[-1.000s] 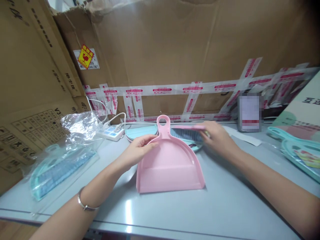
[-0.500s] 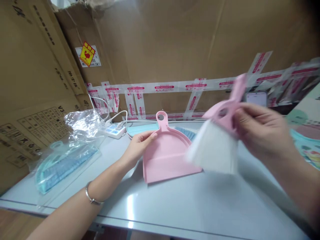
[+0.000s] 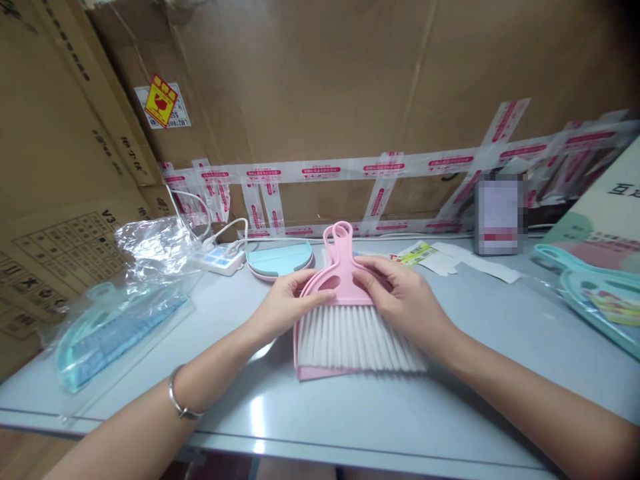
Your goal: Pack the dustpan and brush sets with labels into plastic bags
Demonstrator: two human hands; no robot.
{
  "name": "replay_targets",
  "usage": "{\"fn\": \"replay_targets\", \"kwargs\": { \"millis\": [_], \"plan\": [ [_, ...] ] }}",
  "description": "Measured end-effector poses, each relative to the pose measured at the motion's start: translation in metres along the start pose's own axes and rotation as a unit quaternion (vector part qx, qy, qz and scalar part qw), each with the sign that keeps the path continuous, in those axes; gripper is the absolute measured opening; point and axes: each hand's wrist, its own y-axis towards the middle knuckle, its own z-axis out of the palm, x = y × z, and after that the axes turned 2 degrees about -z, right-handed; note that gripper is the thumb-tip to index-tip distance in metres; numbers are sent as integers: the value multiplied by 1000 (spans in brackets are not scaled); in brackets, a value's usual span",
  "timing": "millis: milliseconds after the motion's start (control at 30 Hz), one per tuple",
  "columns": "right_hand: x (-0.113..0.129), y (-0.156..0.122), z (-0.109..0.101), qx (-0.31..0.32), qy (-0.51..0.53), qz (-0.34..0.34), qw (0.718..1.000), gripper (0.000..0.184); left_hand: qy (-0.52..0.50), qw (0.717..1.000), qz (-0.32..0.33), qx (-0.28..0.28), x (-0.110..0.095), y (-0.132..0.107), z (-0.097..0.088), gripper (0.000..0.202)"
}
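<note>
A small pink brush (image 3: pixel 345 287) with white bristles (image 3: pixel 355 340) lies flat inside a pink dustpan (image 3: pixel 300 367) on the grey table (image 3: pixel 380 413). The two handles overlap at the far end. My left hand (image 3: pixel 283 303) grips the left side of the brush head and dustpan. From the right, my right hand (image 3: pixel 400 297) presses its fingers on the pink brush head just above the bristles.
A bagged blue dustpan set (image 3: pixel 110 333) lies at the left, with a crumpled clear bag (image 3: pixel 155 250) and a white power strip (image 3: pixel 217 259) behind it. A blue-and-pink item (image 3: pixel 280 259) sits mid-back, paper labels (image 3: pixel 440 257) to the right, more blue sets (image 3: pixel 595 297) at far right. Cardboard boxes wall the back and left.
My right hand brought the pink brush down from the air and laid it into the dustpan. The left hand stayed on the dustpan's left side.
</note>
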Motion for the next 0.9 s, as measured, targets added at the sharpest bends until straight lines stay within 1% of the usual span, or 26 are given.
{"fn": "replay_targets", "kwargs": {
  "millis": [133, 200, 300, 367, 400, 433, 467, 500, 533, 567, 600, 633, 700, 767, 833, 900],
  "plan": [
    [-4, -1, 5, -41, -60, -100, 992, 18, -12, 1000, 1, 2, 0, 0, 2, 39],
    [-6, -1, 7, -66, -99, -129, 985, 17, -33, 999, -5, 0, 1, 0, 2, 40],
    [-9, -1, 5, -95, -142, -122, 978, 24, -53, 998, -21, -5, 3, -1, 2, 41],
    [-11, 1, 1, -86, -124, -84, 985, 36, -58, 998, -30, 0, 3, -2, 2, 41],
    [-11, 3, -1, -62, -93, -48, 993, 42, -61, 998, -34, 6, 3, -2, 3, 41],
    [-11, 5, -4, -18, -51, -1, 999, 46, -65, 997, -38, 16, 3, -3, 3, 41],
    [-11, 7, -7, 45, -4, 52, 998, 48, -68, 996, -42, 30, 3, -3, 3, 42],
    [-10, 9, -9, 117, 40, 103, 987, 48, -69, 996, -45, 45, 3, -4, 4, 43],
    [-9, 11, -12, 189, 76, 146, 968, 46, -67, 995, -49, 60, 4, -4, 4, 45],
    [-7, 13, -13, 249, 100, 175, 947, 45, -63, 994, -52, 72, 4, -5, 4, 47],
    [-6, 14, -14, 286, 111, 192, 932, 44, -57, 994, -54, 79, 4, -6, 5, 48],
    [-5, 15, -14, 299, 111, 195, 927, 44, -50, 994, -55, 80, 5, -6, 5, 48],
    [-4, 15, -13, 286, 93, 177, 937, 41, -39, 995, -53, 77, 5, -7, 7, 45],
    [-4, 15, -10, 268, 68, 146, 950, 38, -29, 995, -49, 79, 6, -7, 10, 41],
    [-5, 13, -6, 270, 45, 124, 954, 37, -13, 995, -47, 89, 7, -6, 12, 38],
    [-6, 9, -1, 269, 21, 116, 956, 36, 5, 995, -47, 92, 8, -6, 14, 35]
  ]
}}
